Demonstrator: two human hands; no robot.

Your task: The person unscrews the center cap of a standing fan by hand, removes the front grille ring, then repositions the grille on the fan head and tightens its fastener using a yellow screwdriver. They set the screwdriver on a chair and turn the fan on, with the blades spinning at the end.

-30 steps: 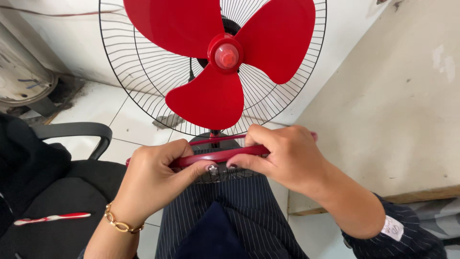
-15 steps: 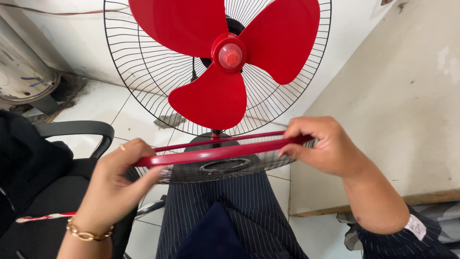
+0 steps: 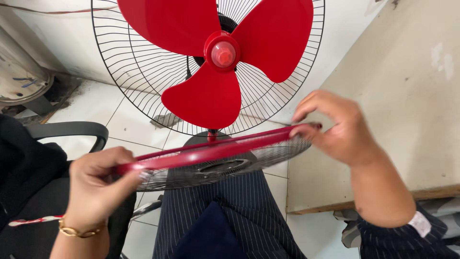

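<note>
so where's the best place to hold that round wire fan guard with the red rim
By the red rim, at opposite ends. The round wire front guard lies nearly flat above the lap, so each hand should probably come in from its own side, as the left hand and right hand do now. The rim looks solid; the thin wires would likely bend.

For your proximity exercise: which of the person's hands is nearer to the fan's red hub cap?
Right. The right hand lies below and right of the hub cap; the left hand lies farther, low left.
</note>
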